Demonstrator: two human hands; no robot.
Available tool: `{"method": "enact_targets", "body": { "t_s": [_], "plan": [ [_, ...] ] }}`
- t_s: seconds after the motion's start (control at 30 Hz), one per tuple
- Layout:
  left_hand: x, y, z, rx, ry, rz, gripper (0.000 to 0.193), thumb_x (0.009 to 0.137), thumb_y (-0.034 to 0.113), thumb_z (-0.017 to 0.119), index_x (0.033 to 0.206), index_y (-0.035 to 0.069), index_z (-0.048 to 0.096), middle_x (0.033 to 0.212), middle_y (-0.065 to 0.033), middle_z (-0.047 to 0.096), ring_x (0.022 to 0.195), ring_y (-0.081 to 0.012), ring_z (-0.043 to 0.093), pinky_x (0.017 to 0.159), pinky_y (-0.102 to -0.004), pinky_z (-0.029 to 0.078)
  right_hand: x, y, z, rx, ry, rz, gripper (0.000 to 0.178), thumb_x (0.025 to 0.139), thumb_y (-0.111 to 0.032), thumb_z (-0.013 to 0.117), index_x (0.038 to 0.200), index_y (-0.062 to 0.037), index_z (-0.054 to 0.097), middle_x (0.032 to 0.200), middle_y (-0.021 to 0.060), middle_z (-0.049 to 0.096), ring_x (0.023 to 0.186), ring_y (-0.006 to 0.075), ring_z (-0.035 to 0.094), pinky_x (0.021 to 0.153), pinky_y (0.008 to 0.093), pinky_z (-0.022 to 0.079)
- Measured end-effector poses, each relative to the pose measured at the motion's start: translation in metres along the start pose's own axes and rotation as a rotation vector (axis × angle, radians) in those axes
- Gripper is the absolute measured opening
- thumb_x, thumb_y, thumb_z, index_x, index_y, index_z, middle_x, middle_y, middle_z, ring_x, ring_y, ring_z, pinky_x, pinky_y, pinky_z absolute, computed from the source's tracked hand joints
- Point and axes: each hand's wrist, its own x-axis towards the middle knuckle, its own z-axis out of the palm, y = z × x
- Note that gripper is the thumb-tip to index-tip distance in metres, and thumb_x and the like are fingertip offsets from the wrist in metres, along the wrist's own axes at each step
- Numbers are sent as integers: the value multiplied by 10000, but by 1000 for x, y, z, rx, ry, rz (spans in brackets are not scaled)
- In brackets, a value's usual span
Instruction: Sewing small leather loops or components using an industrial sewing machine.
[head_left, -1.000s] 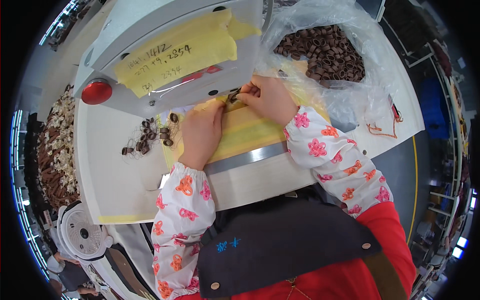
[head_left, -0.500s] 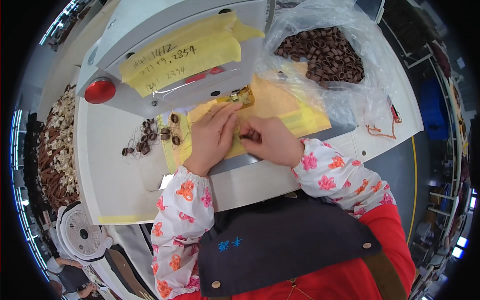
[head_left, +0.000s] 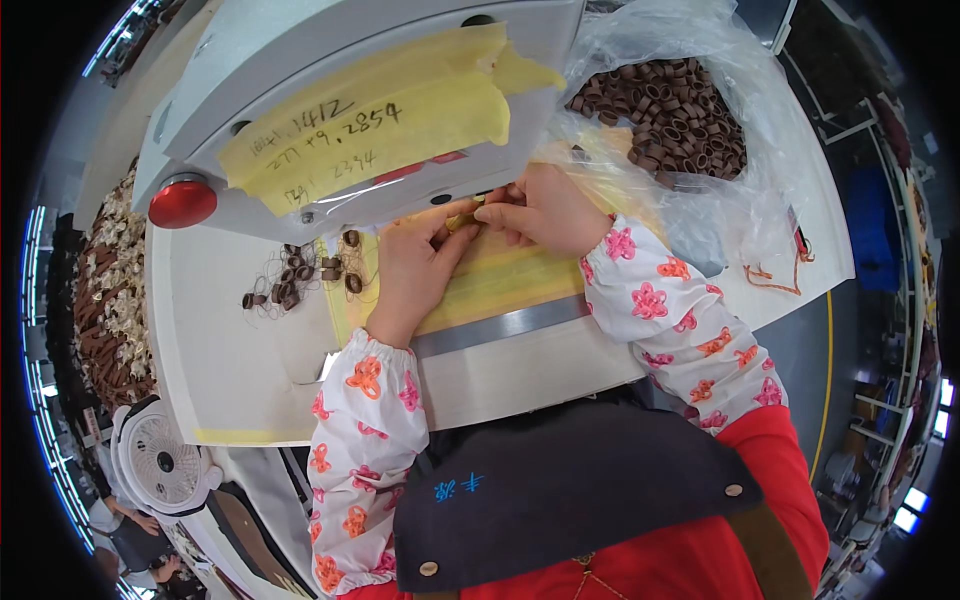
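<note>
My left hand (head_left: 415, 262) lies on a yellow pad (head_left: 500, 285) under the front of a white machine (head_left: 330, 90), its fingertips reaching a small brown coil part (head_left: 462, 222) at the machine's opening. My right hand (head_left: 540, 212) comes from the right and pinches the same small part with thumb and forefinger. The two hands touch at the fingertips. The part is mostly hidden by my fingers.
Several small brown wound coils (head_left: 300, 280) lie left of my left hand. A clear plastic bag (head_left: 680, 110) full of brown coils sits at the right. A red round button (head_left: 183, 201) is on the machine. A small white fan (head_left: 165, 465) stands lower left.
My right hand moved back up from the pad to the machine's opening and joined the left fingertips on the small part. The left hand stayed on the pad.
</note>
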Motion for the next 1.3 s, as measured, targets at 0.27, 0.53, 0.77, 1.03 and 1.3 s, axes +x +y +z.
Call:
{"method": "enact_targets", "body": {
  "t_s": [0.27, 0.53, 0.77, 1.03, 1.3],
  "plan": [
    [3, -5, 8, 26, 87, -19, 194, 757, 188, 645, 829, 8, 649, 484, -32, 465, 438, -92, 410, 445, -254, 339, -4, 9, 13, -255, 251, -305, 169, 748, -119, 643, 760, 11, 536, 658, 120, 587, 573, 242, 585, 523, 322, 452],
    [14, 1, 8, 69, 124, -88, 190, 740, 224, 629, 814, 50, 645, 725, -96, 632, 637, -238, 575, 598, -340, 423, 0, 11, 10, -396, 399, -380, 78, 721, -49, 606, 728, 11, 557, 660, 159, 572, 620, 321, 566, 555, 378, 442],
    [15, -21, 17, -7, 216, 30, 340, 760, 320, 673, 653, 3, 609, 486, 18, 467, 468, -58, 386, 441, -232, 324, 1, 7, 7, -418, 420, -407, 57, 701, -23, 593, 699, 19, 554, 638, 164, 563, 609, 318, 563, 548, 372, 437],
    [13, -34, 20, 142, 179, 93, 268, 777, 275, 658, 808, 8, 656, 585, -3, 577, 535, -61, 465, 507, -230, 380, 2, 9, 9, -416, 429, -422, 53, 703, -15, 583, 701, 19, 543, 637, 167, 556, 614, 331, 556, 564, 382, 438],
    [14, -33, 16, 185, 156, 125, 236, 781, 251, 649, 846, 24, 659, 688, -37, 637, 606, -90, 542, 580, -241, 426, 2, 12, 12, -488, 422, -422, 49, 732, -36, 568, 740, -2, 533, 703, 169, 553, 661, 348, 551, 582, 411, 442]
  ]
}}
